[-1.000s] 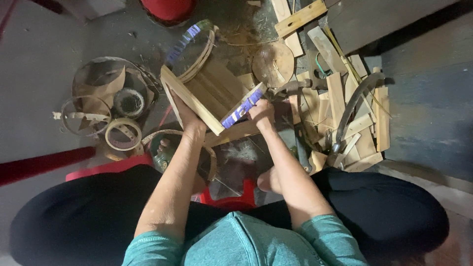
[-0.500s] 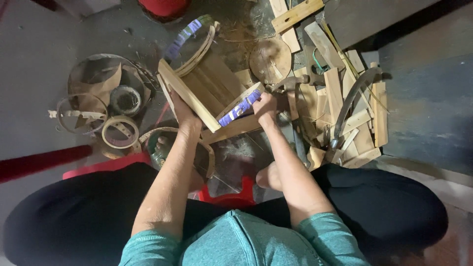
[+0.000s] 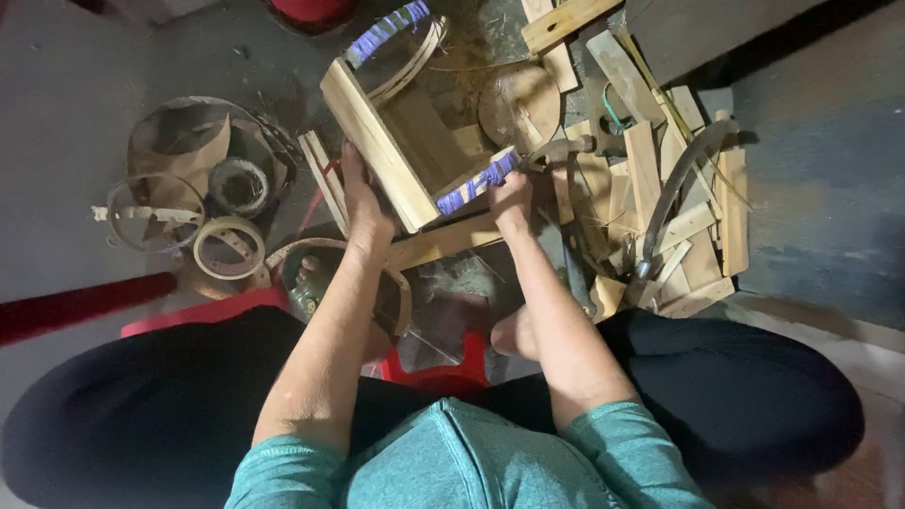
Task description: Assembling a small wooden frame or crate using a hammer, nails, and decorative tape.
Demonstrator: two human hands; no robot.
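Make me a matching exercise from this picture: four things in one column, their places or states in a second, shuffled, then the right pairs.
Things
1. wooden frame
2. curved blade
3. tape rolls
4. hammer

Places or states
A. on the floor beyond the left hand
B. held up in both hands
C. lying across the wood scraps
D. just past the right hand

Pairs: 1-B, 2-C, 3-A, 4-D

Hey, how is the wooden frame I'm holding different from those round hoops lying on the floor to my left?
The wooden frame is boxy, built of straight flat slats; the hoops are thin strips bent into rings. The frame is tilted up, gripped by the left hand and right hand; the hoops lie flat and untouched. The frame carries purple wrapping on two edges; the hoops show none. Both are pale wood.
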